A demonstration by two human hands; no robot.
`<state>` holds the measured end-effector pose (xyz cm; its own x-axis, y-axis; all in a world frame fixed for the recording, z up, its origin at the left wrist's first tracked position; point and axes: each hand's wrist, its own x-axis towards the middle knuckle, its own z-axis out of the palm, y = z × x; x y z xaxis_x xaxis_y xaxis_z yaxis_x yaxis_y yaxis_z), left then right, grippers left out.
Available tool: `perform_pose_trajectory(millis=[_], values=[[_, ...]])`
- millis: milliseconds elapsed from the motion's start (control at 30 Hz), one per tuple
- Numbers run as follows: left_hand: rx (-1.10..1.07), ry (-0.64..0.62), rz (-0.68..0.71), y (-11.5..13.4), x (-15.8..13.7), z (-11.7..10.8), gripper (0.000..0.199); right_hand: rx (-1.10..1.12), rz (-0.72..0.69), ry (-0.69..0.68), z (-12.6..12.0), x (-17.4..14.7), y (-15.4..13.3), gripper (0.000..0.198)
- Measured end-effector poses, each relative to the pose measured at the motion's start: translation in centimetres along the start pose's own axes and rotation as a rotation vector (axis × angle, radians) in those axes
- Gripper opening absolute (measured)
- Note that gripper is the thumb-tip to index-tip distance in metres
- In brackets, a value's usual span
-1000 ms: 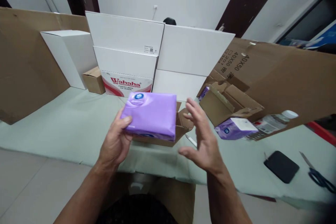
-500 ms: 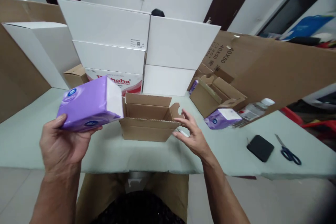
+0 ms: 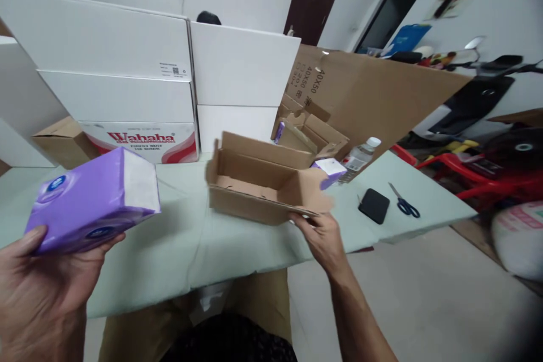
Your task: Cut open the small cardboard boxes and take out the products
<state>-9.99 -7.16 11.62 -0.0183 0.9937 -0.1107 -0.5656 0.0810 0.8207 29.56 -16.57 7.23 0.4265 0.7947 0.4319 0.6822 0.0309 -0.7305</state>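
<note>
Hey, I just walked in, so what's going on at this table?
A person is handling two things at the table. The left hand holds a purple pack up on the left, apart from the box. The right hand grips the right end of an open cardboard box; its visible inside is bare cardboard. Farther right are another purple-and-white pack, a clear bottle with a white cap, a flat black item and scissors.
</note>
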Motion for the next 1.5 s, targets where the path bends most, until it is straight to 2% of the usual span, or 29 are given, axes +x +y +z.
perform_pose_trajectory(millis=[33, 100, 267, 367, 433, 567, 700, 900, 1100, 1300, 1500], values=[[-0.020, 0.051, 0.070, -0.2, 0.1, 0.6, 0.034, -0.025, 0.046, 0.076, -1.6, -0.8, 0.7, 0.033], [-0.047, 0.128, 0.118, -0.9, 0.2, 2.0, 0.037, -0.081, 0.139, 0.213, -4.8, -2.4, 2.1, 0.036], [-0.039, 0.053, -0.055, -3.7, 0.4, 4.6, 0.033, -0.292, 0.310, 0.569, -11.4, -6.7, 5.8, 0.045], [-0.030, 0.022, -0.146, -6.1, 0.3, 5.1, 0.031, -0.442, 0.378, 0.698, -13.6, -8.3, 8.1, 0.049], [-0.018, -0.005, -0.192, -7.6, 0.3, 5.2, 0.032, -0.540, 0.369, 0.728, -14.1, -8.6, 9.4, 0.050], [0.057, -0.065, -0.247, -10.1, 0.3, 5.2, 0.043, -0.680, 0.395, 0.702, -13.4, -7.5, 11.6, 0.051], [0.134, -0.065, -0.246, -11.3, 0.2, 5.0, 0.057, -0.792, 0.440, 0.688, -12.2, -5.8, 12.9, 0.047], [0.182, -0.060, -0.267, -11.9, -0.1, 4.6, 0.066, -0.726, 0.386, 0.604, -12.3, -4.2, 13.8, 0.038], [0.226, -0.086, -0.327, -13.4, -0.2, 3.2, 0.072, -0.687, 0.302, 0.564, -12.1, -2.6, 14.1, 0.039], [0.236, -0.147, -0.342, -13.9, 0.0, 2.8, 0.077, -0.659, 0.268, 0.446, -9.6, 1.3, 14.8, 0.043], [0.260, -0.172, -0.349, -13.7, -0.9, 3.9, 0.076, -0.633, 0.218, 0.337, -6.5, 6.3, 15.5, 0.055]])
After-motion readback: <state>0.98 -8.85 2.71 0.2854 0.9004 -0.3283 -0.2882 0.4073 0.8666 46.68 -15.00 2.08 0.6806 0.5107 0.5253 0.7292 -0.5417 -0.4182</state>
